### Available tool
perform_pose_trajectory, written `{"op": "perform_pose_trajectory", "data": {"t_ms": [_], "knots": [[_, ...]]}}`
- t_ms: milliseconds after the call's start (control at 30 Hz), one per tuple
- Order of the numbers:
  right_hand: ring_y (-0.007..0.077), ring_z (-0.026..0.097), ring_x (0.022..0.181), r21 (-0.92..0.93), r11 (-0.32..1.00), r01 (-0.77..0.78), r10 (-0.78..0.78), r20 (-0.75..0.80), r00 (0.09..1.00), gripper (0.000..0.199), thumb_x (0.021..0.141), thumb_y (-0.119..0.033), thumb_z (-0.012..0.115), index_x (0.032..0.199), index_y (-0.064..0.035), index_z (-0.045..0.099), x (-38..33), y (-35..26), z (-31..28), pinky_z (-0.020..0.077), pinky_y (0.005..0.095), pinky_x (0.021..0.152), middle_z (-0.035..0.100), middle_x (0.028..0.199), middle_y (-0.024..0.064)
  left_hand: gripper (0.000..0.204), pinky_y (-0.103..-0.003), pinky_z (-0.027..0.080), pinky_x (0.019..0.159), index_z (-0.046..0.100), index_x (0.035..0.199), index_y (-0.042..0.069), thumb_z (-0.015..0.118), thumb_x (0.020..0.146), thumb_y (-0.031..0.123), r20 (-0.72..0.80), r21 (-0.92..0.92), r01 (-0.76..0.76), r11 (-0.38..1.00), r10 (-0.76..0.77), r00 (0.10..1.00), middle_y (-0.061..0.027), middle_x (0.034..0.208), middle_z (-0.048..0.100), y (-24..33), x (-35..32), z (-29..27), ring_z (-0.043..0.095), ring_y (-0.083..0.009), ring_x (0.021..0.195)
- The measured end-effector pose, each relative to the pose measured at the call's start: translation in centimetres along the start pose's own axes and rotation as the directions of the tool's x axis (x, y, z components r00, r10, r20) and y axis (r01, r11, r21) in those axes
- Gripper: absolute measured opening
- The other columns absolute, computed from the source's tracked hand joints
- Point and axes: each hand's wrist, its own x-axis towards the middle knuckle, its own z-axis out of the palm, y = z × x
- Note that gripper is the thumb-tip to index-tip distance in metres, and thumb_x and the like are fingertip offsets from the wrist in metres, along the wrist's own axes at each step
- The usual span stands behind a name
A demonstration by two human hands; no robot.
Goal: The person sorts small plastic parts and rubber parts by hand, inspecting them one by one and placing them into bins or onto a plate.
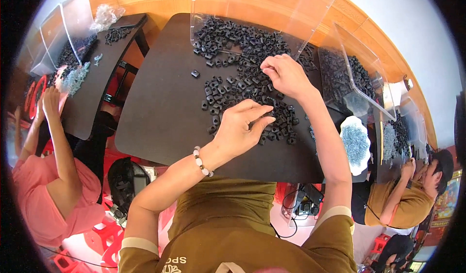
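Many small black square parts (233, 86) lie spread over a dark table (160, 103), thickest inside a clear plastic tray (262, 6) at the far edge. My left hand (240, 127), with a bead bracelet on its wrist, rests on the near end of the pile and pinches at one or two black parts with thumb and fingertips. My right hand (286, 74) is further out over the pile, fingers curled down onto the parts; what it grips is hidden. One single black part (195, 73) lies apart to the left.
A white scalloped dish of small grey pieces (356, 142) sits at the table's right edge, beside another clear tray of black parts (347, 74). A person in pink (48, 176) works at the left table; a person in a brown shirt (412, 195) sits at right.
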Motion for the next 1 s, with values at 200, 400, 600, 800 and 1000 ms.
{"op": "perform_pose_trajectory", "data": {"t_ms": [200, 400, 600, 800, 1000], "knots": [[0.0297, 0.059, 0.086, 0.086, 0.986, 0.140, -0.138, -0.024, 0.990, 0.011, 0.087, -0.016, 0.063, 0.094, -0.0082, 0.066, 1.6, -1.3, 1.4, 0.0470, 0.0396, 0.079, 0.065, 0.087, 0.0095, 0.023, -0.029, 0.051, 0.066, 0.072, 0.103, 0.001, 0.075, 0.080, 0.005, -0.007, 0.004, 0.001, 1.000, -0.001, 1.000, -0.0113, 0.085, 0.069, 0.0, 0.0, -0.1, 0.065, -0.0198, 0.071], [0.0299, 0.058, 0.085, 0.009, 0.983, 0.184, -0.184, 0.034, 0.982, 0.012, 0.084, -0.018, 0.067, 0.092, -0.0098, 0.067, 2.9, -2.3, 2.8, 0.0477, 0.0410, 0.078, 0.063, 0.083, 0.0091, 0.022, -0.029, 0.051, 0.067, 0.072, 0.102, 0.001, 0.075, 0.081, 0.005, 0.001, -0.002, -0.002, 1.000, 0.002, 1.000, -0.0114, 0.087, 0.069, -0.1, 0.0, 0.3, 0.066, -0.0205, 0.072], [0.0304, 0.059, 0.086, -0.070, 0.984, 0.163, -0.148, 0.177, 0.973, 0.013, 0.081, -0.016, 0.069, 0.092, -0.0098, 0.066, 3.6, -2.7, 2.3, 0.0485, 0.0422, 0.076, 0.064, 0.080, 0.0093, 0.021, -0.030, 0.052, 0.068, 0.072, 0.102, 0.002, 0.074, 0.081, 0.006, 0.007, 0.001, 0.008, 1.000, -0.008, 1.000, -0.0115, 0.087, 0.069, -0.1, -0.1, 0.1, 0.066, -0.0210, 0.074], [0.0121, 0.058, 0.068, 0.356, 0.932, -0.065, 0.053, 0.043, 0.998, 0.016, 0.083, -0.008, 0.067, 0.098, -0.0063, 0.064, 0.8, -2.4, -0.2, 0.0479, 0.0290, 0.064, 0.061, 0.072, 0.0029, 0.021, -0.029, 0.051, 0.068, 0.072, 0.102, 0.002, 0.074, 0.081, 0.005, 0.005, -0.034, 0.063, 0.997, -0.063, 0.998, -0.0112, 0.087, 0.069, 0.3, 0.1, 0.0, 0.064, -0.0204, 0.073], [0.0035, 0.059, 0.071, 0.696, 0.703, -0.145, 0.170, 0.034, 0.985, 0.015, 0.087, -0.010, 0.070, 0.098, 0.0003, 0.069, -4.6, -3.0, -2.5, 0.0484, 0.0208, 0.065, 0.069, 0.081, 0.0009, 0.023, -0.027, 0.048, 0.060, 0.072, 0.104, 0.001, 0.074, 0.081, 0.005, -0.048, -0.102, 0.142, 0.985, -0.147, 0.988, -0.0103, 0.085, 0.067, 0.2, 0.2, -0.2, 0.059, -0.0144, 0.064]]}}
